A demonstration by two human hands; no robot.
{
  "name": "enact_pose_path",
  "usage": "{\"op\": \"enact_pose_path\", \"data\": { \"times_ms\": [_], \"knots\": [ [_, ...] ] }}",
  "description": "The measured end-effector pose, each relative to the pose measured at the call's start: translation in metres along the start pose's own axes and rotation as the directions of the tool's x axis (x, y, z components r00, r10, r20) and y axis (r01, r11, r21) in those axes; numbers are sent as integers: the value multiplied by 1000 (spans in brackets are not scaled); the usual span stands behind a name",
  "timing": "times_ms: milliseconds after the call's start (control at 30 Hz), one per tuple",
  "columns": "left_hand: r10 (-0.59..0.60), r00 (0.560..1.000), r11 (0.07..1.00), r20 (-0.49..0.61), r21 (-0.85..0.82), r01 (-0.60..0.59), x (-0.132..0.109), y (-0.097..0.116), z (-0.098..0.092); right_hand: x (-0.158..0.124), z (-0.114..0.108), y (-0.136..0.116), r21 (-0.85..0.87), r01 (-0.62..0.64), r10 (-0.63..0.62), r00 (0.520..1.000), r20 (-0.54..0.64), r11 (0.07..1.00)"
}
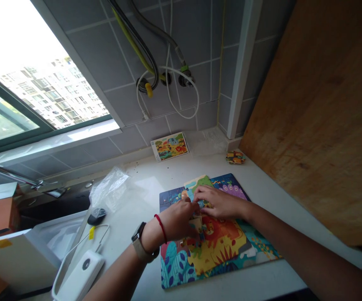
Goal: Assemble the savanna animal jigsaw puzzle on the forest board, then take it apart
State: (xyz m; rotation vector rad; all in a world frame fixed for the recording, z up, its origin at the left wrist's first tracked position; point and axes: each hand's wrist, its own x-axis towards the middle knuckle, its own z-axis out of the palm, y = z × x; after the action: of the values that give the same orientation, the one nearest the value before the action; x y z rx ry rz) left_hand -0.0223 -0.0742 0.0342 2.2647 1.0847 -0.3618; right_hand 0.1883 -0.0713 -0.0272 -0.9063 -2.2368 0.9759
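Observation:
A partly joined jigsaw (218, 246) with an orange lion on yellow ground lies on top of a larger dark blue and teal puzzle board (176, 267). My left hand (182, 217), wearing a watch and a red cord, is curled over the jigsaw's left part with its fingers around a small puzzle piece. My right hand (215, 201) rests on the upper part, its fingertips pressed together on the pieces beside my left fingers. What lies under those fingertips is hidden. A green and light blue section (202, 182) shows above my hands.
Behind the board lie a picture card (170, 147) and a stack of pieces (235, 157). A clear plastic bag (110, 188), a black round object (96, 216) and a white device with a cable (85, 274) are on the left. A wooden panel (319, 117) stands at right.

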Motion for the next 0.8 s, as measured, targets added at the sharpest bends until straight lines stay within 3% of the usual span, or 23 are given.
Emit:
{"op": "enact_pose_path", "data": {
  "times_ms": [100, 233, 467, 567, 667, 800],
  "knots": [
    [2, 1000, 999, 8, -46, -2, -1, -1, -1, 0, -1, 0, -27, -3, 4, 1000, 20, 1000],
    [45, 994, 993, 99, -115, -33, -1, 2, -4, 1, 1, 3, 9, 1, 0, 1000, -15, 1000],
    [105, 963, 994, 247, -34, -100, -2, 14, -5, 2, 3, 7, -18, -11, 11, 1000, 1, 1000],
    [158, 957, 987, 243, 0, -163, -8, 22, 3, 1, 3, 7, -32, -15, 15, 1000, -4, 999],
    [46, 987, 983, 156, 169, -73, -17, 38, 16, 1, 2, 6, -47, -11, 11, 1000, 2, 999],
    [-71, 991, 974, 111, 223, 45, -29, 59, 33, 1, 3, 8, -66, -12, 15, 999, 44, 998]
  ]
}}
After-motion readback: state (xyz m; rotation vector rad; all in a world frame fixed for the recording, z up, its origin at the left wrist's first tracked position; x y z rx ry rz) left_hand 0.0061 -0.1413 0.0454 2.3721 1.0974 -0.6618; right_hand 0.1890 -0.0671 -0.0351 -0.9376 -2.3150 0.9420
